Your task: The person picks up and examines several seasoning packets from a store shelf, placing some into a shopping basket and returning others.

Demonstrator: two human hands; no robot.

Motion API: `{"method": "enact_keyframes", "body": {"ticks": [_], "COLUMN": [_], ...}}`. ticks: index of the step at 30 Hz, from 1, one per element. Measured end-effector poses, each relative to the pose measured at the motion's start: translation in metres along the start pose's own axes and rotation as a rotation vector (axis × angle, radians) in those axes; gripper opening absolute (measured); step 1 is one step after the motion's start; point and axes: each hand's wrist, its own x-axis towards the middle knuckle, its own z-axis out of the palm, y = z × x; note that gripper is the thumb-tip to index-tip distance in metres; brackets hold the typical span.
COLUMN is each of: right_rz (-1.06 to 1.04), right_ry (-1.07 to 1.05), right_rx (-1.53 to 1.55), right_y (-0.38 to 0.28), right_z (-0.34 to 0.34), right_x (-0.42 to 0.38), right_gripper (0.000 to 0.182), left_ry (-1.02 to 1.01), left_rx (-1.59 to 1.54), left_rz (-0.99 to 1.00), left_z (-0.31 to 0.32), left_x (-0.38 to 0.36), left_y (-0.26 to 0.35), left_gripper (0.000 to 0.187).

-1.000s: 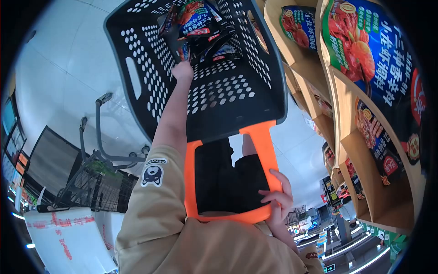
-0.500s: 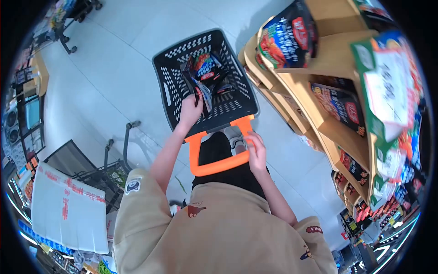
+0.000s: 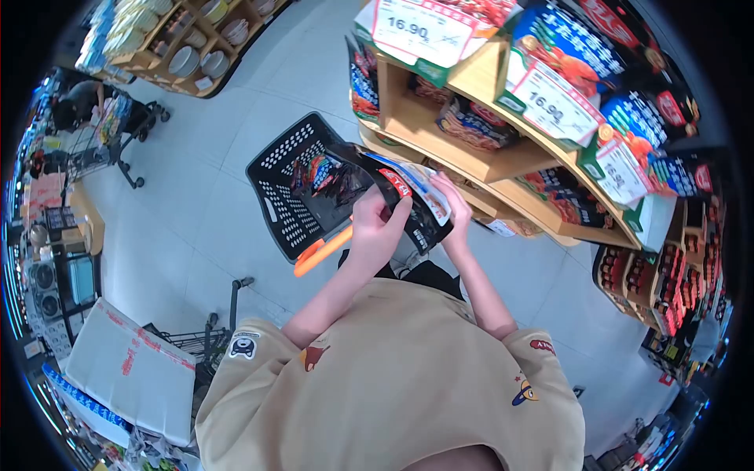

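I hold a black food pouch with a red label up over the basket's right side, tilted. My left hand is closed on its near left edge, thumb across the front. The fingers of my right hand grip its right edge. Below stands a dark grey shopping basket with perforated walls. Several dark, colourful packets lie inside. The basket's orange handle is partly hidden behind my left hand and forearm.
Wooden shelves with pouches and price cards rise close on the right. A large white box on a cart stands at lower left. Another person bends by a cart at upper left. Bowls fill a shelf beyond.
My left hand has lifted a pouch out of the basket. My right hand has left the orange handle and now grips the pouch too. The view has turned, bringing price cards into sight.
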Motion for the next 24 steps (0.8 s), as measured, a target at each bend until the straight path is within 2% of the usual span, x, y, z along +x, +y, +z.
{"method": "enact_keyframes", "body": {"ticks": [1,3,4,5,7,9,11,12,13,15,17,19,22,24], "right_rz": [0.002,0.081,0.205,0.327,0.371,0.505,0.563,0.602,0.636,0.659,0.751,0.761,0.786,0.797], "right_ry": [0.038,0.183,0.17,0.16,0.219,0.354,0.329,0.347,0.363,0.369,0.331,0.308,0.32,0.315], "right_rx": [0.083,-0.012,-0.02,-0.024,-0.006,0.339,0.348,0.462,0.577,0.604,0.787,0.793,0.784,0.782], "right_y": [-0.001,0.016,0.022,0.027,0.031,0.029,0.019,0.012,0.008,0.003,-0.009,-0.017,-0.027,-0.029], "right_z": [-0.016,-0.037,-0.051,-0.063,-0.082,-0.092,-0.106,-0.108,-0.11,-0.113,-0.116,-0.117,-0.116,-0.113], "right_x": [-0.002,-0.016,-0.023,-0.029,-0.038,-0.043,-0.045,-0.045,-0.045,-0.044,-0.037,-0.032,-0.028,-0.029], "right_gripper": [0.029,0.014,0.013,0.014,0.021,0.023,0.023,0.022,0.021,0.021,0.021,0.022,0.023,0.025], "left_ry": [-0.023,-0.24,-0.258,-0.242,0.004,0.022,-0.149,-0.309,-0.385,-0.481,-0.491,-0.5,-0.464,-0.466], "left_rx": [-0.001,-0.136,-0.109,0.021,0.079,0.295,0.058,-0.152,-0.193,-0.251,-0.245,-0.239,-0.193,-0.211], "left_rz": [0.001,0.154,0.221,0.252,0.315,0.259,0.047,-0.095,-0.198,-0.298,-0.338,-0.374,-0.281,-0.295], "left_z": [0.01,0.03,0.034,0.037,0.047,0.048,0.049,0.052,0.053,0.052,0.049,0.044,0.039,0.036], "left_x": [-0.003,-0.004,-0.003,-0.002,0.003,0.006,0.008,0.006,0.004,-0.001,-0.004,-0.002,0.004,0.008], "left_y": [0.007,0.02,0.021,0.021,0.004,-0.019,-0.056,-0.058,-0.062,-0.066,-0.07,-0.065,-0.056,-0.056], "left_gripper": [0.012,0.017,0.022,0.024,0.03,0.045,0.05,0.052,0.046,0.038,0.034,0.032,0.027,0.026]}}
